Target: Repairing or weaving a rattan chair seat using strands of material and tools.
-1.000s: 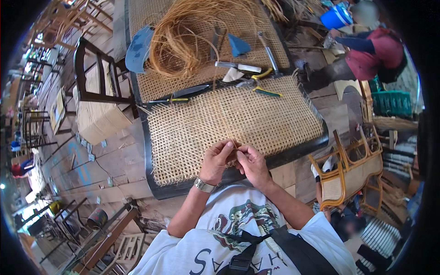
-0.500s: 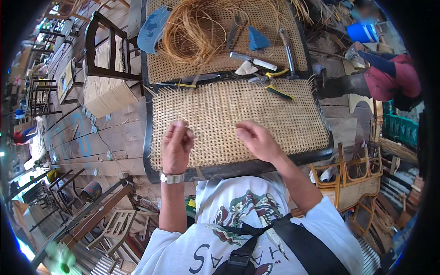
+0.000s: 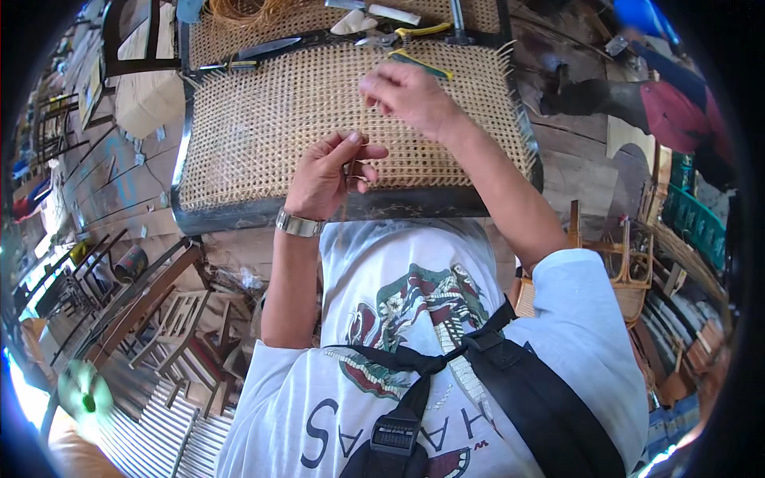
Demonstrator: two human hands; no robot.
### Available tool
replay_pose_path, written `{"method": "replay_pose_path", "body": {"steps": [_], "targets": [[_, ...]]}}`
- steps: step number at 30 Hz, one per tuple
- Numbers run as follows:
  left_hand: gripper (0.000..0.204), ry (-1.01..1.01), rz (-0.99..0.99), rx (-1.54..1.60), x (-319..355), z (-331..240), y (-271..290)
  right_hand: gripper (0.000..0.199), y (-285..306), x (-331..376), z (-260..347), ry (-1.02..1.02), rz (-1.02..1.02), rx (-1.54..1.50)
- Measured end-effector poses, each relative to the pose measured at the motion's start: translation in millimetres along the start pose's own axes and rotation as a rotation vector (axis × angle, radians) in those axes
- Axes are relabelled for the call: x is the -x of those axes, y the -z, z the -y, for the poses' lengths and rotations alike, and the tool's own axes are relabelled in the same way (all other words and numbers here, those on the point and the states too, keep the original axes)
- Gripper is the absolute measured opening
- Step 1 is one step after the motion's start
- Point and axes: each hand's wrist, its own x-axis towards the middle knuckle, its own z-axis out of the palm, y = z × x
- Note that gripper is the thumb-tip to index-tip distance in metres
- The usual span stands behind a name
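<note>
Pale woven cane webbing (image 3: 255,127) covers the near section of a dark frame (image 3: 263,213), its cut ends sticking out along the sides. Low over its front part is my left hand (image 3: 319,179), thumb and forefinger pinching a thin cane strand (image 3: 346,191) that hangs toward the front rail. Farther forward and to the right, my right hand (image 3: 414,99) hovers above the webbing with curled, pinched fingers. Whatever it may hold is too fine to make out. Just beyond it lie yellow-handled cutters (image 3: 426,31), partly on the frame's crossbar.
Along the crossbar rest a knife (image 3: 271,48), a slim yellow-marked tool (image 3: 239,64), a hammer (image 3: 460,28) and a white tube (image 3: 394,14). A cane coil (image 3: 247,9) lies beyond. Chairs stand on both sides; another person's leg (image 3: 610,99) is at the right.
The view has shifted, so the webbing sits higher and more to the left. My left hand has turned inward with the strand; my right hand has risen forward, away from it.
</note>
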Motion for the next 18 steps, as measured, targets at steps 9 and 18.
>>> {"method": "replay_pose_path", "body": {"steps": [9, 18], "targets": [[0.021, 0.180, 0.352, -0.292, -4.8, 35.0, -17.3, 0.011, 75.5, 109.7, -10.3, 0.094, -0.792, -0.244], [0.017, 0.128, 0.497, -0.538, -11.6, 50.2, -21.4, 0.042, 40.8, 156.0, 27.7, 0.431, -1.203, 1.290]]}}
